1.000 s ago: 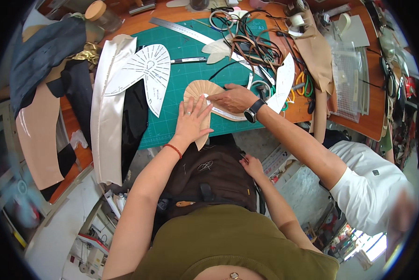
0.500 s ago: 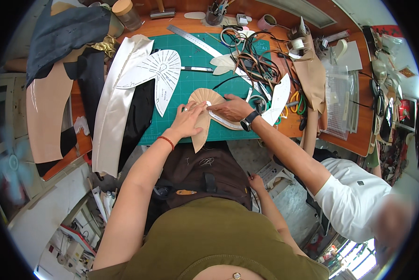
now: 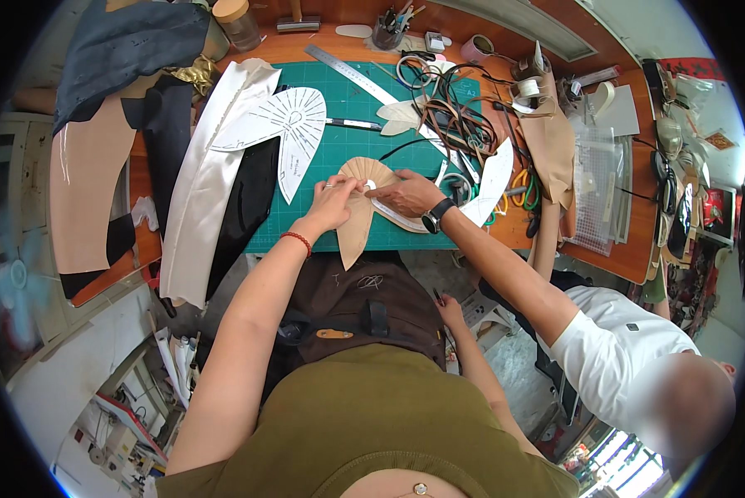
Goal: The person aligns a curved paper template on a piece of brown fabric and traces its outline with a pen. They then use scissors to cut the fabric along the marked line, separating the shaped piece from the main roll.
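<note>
Tan pleated piece (image 3: 354,236) lies under the left hand (image 3: 333,205).

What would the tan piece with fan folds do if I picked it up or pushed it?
The tan piece would probably bend, since it looks thin, though its folds, packed close together, may feel stiffer. It likely won't roll, because it lies mostly flat on the green mat.

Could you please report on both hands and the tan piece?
Left hand on tan piece, mostly over green mat. Right hand off mat, holding slim dark item. Co-worker's hand also on piece.
</note>
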The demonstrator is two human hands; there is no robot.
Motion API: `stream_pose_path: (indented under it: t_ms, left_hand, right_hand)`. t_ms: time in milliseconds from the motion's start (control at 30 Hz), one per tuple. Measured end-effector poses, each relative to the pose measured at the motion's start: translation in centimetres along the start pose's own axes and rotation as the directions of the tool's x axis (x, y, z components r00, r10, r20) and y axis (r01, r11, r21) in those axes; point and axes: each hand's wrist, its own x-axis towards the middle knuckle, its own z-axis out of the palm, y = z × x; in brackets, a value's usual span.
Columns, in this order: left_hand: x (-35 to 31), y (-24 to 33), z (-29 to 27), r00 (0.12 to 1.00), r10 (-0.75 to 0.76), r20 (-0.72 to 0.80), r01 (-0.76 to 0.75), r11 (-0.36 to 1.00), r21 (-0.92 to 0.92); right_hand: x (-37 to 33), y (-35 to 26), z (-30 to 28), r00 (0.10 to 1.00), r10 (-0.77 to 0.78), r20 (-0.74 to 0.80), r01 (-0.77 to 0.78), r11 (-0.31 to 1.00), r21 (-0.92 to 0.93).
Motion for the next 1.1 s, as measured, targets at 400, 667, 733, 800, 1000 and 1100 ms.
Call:
stream_pose_path:
  t_ms: [400, 667, 733, 800, 1000, 1100]
  left_hand:
    - [0.0, 0.1, 0.1, 1.0, 0.001, -0.026, -0.002, 0.999, -0.042]
    - [0.4, -0.4, 0.3, 0.997, -0.019, -0.075, 0.011, 0.995, -0.102]
    - [0.3, -0.2, 0.1, 0.997, -0.011, -0.077, 0.004, 0.995, -0.095]
    - [-0.1, 0.1, 0.1, 0.997, 0.004, -0.071, -0.01, 0.997, -0.073]
    - [-1.7, 0.0, 1.2, 0.964, 0.198, -0.177, -0.172, 0.973, 0.152]
    - [-1.7, -0.4, 1.6, 0.931, 0.281, -0.234, -0.231, 0.948, 0.218]
  right_hand:
    - [0.3, 2.7, 1.2, 0.998, 0.057, 0.033, -0.057, 0.998, -0.025]
    - [0.6, 2.8, 1.3, 1.0, 0.024, -0.009, -0.024, 1.0, 0.003]
    - [0.7, 2.7, 1.3, 0.999, 0.03, -0.01, -0.03, 1.0, -0.004]
    - [0.7, 2.4, 1.3, 0.999, 0.039, -0.01, -0.039, 0.999, -0.016]
    - [0.5, 2.0, 0.9, 1.0, 0.03, -0.004, -0.031, 0.999, -0.029]
    - [0.9, 1.5, 0.6, 0.999, 0.031, 0.017, -0.031, 0.999, -0.028]
